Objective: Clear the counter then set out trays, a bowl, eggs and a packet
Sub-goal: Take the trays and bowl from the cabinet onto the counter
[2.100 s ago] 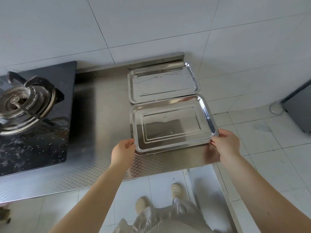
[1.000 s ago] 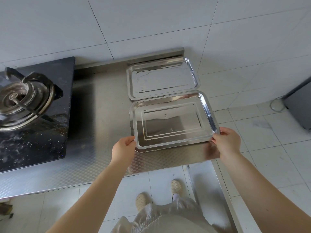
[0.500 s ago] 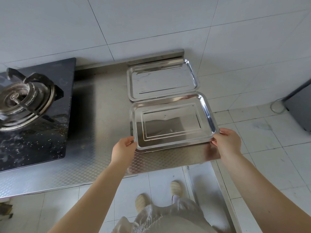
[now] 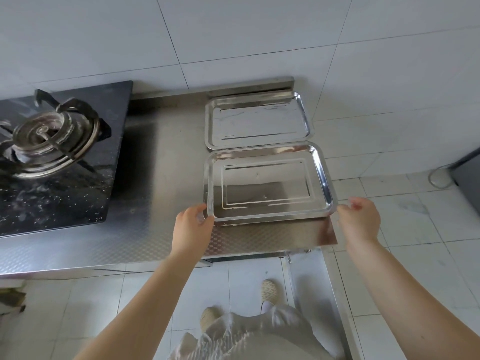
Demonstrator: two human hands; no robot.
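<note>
Two hands at a shiny steel tray on a kitchen counter, seen from the head camera.

The left hand (image 4: pixel 193 227) pinches the near-left corner of the rectangular stainless-steel front tray (image 4: pixel 267 181), thumb on its rim. The right hand (image 4: pixel 359 220) sits just off the near-right corner, fingers loosely curled, holding nothing. Beyond the grip, a second matching steel tray (image 4: pixel 258 120) lies touching or nearly touching the first; both hold nothing. Under the grip is the patterned steel counter (image 4: pixel 161 178); far left of it, a black glass gas stove (image 4: pixel 59 157). With one corner held near the counter's right end, a careless tug could likely slide the tray off.
</note>
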